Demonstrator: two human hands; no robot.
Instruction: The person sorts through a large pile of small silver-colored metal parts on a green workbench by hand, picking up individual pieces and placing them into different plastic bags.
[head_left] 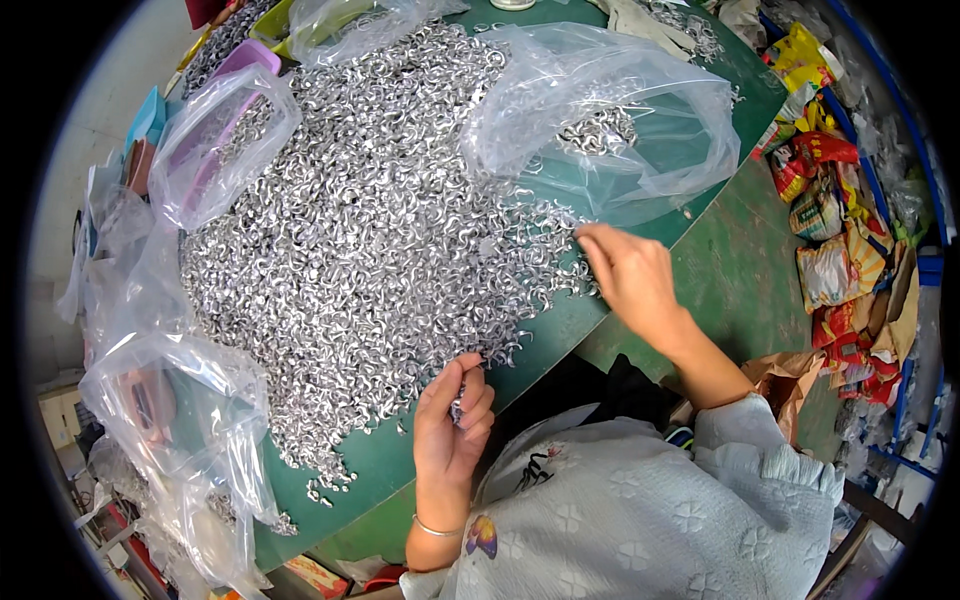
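Note:
A broad heap of small, silvery, hook-like curved metal pieces (350,240) is spread over the green tabletop (570,320). At the heap's near edge, my left hand (452,425) is curled with its palm turned up. A few of the metal pieces show between its fingers, and thumb and forefinger meet at the top. To the right, my right hand (635,280) reaches the heap's right edge with fingers bent together. Its fingertips touch the scattered pieces there; whatever lies between them is too small to make out.
A clear plastic bag (690,130) holding some pieces lies at the far right. More clear bags (175,400) hang over the left edge, one around a purple basket (250,58). Colourful packages (825,265) fill a blue-framed rack on the right.

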